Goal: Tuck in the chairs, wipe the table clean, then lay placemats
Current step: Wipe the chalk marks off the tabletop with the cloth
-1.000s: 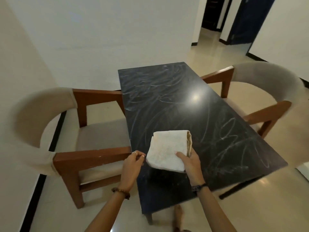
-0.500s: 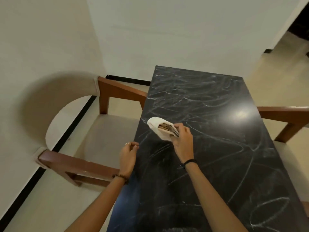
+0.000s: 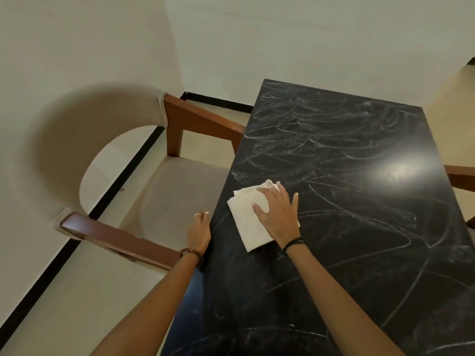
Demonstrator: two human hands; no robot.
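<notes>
**Head view: wiping under way, cloth flat on table**

Head view, nearest first: both forearms reach forward from the bottom edge. The left hand (image 3: 199, 233) rests at the table's left edge, fingers loosely curled and holding nothing visible. The right hand (image 3: 279, 214) lies palm down with fingers spread, pressing on a folded white cloth (image 3: 248, 222) near the left side of the black table (image 3: 359, 227).

Handling, as judged: the cloth looks soft, light and limp; it should slide easily on the glossy top and may bunch if pushed from one corner. A flat palm over its middle appears the sound hold.

White smears cover the table from near end to far end, so wiping seems barely begun. A padded chair (image 3: 167, 201) stands left with its seat partly under the top. No placemats in sight.
</notes>
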